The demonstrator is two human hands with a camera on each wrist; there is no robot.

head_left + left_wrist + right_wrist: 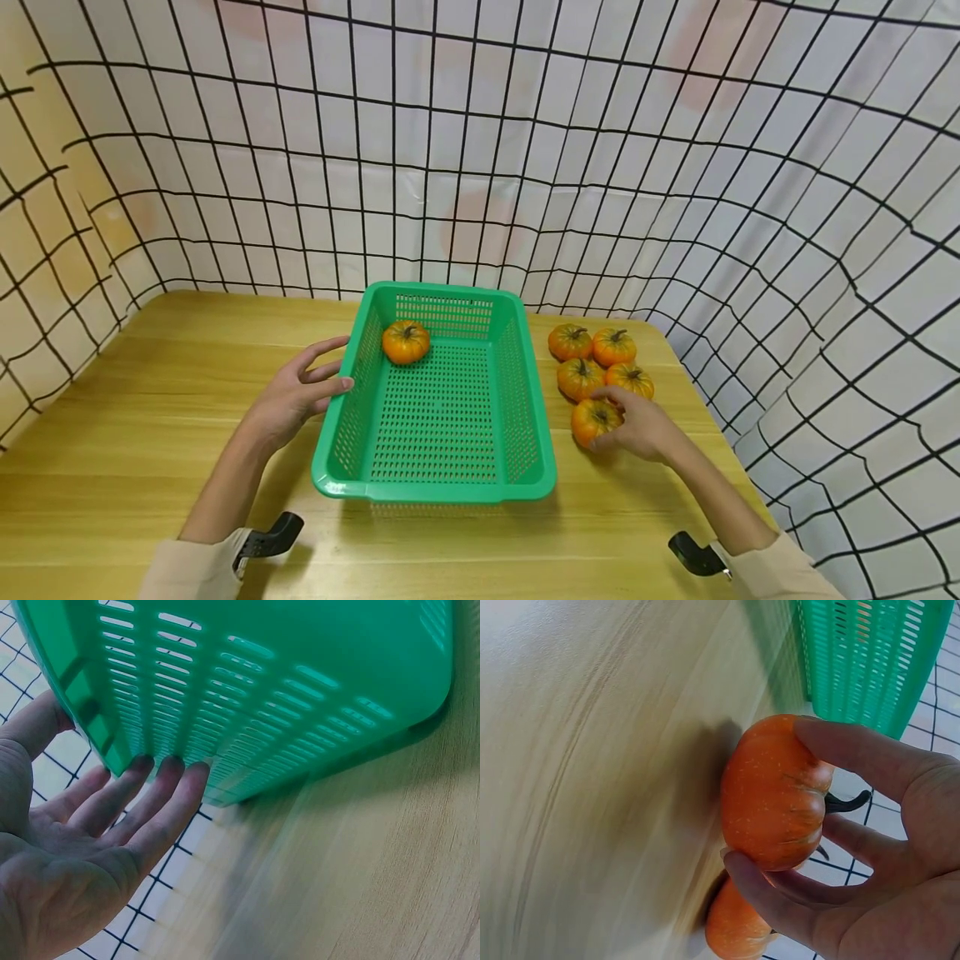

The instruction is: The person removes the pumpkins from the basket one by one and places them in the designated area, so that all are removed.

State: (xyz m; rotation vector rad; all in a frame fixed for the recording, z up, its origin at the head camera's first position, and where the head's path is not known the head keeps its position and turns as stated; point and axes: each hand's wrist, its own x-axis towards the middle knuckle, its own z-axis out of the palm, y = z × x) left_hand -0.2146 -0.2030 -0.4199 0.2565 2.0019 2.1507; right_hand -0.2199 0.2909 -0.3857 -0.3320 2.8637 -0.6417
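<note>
A green plastic basket (435, 493) with slotted walls stands on the table, and a small orange pumpkin (406, 342) sits in its back left corner. My left hand (296, 396) holds the basket's left side, thumb over the rim and fingertips against the outer wall (247, 697). To the right of the basket, my right hand (641, 423) grips a small pumpkin (776, 795) between thumb and fingers; its dark curved stem (849, 801) points toward the palm. Another pumpkin (735, 922) shows just beyond it in the right wrist view.
Several more pumpkins (579, 379) are clustered on the wooden table (150, 400) behind the gripped one. White sheeting with a black grid (465, 150) surrounds the table at the back and sides. A black wrist device (272, 536) sits at each sleeve.
</note>
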